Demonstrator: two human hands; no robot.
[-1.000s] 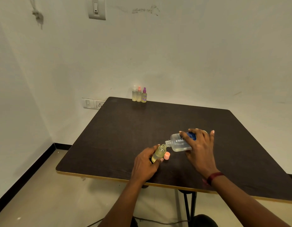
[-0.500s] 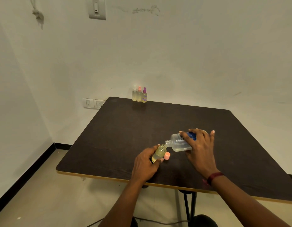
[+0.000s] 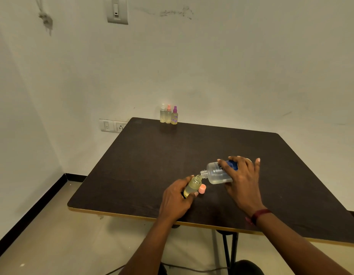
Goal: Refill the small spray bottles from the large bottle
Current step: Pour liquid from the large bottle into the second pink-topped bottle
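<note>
Large bottle (image 3: 215, 174) above small bottle (image 3: 193, 187) (uncapped)

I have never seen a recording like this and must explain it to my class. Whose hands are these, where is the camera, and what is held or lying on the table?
No machine here: a person works with bare hands, filmed by a camera on their head looking down. The left hand holds a small open bottle of yellowish liquid, tilted. The right hand grips a large clear bottle, tipped with its mouth at the small one's. A pink cap lies on the dark table beside it. Three capped spray bottles stand at the far edge.
</note>
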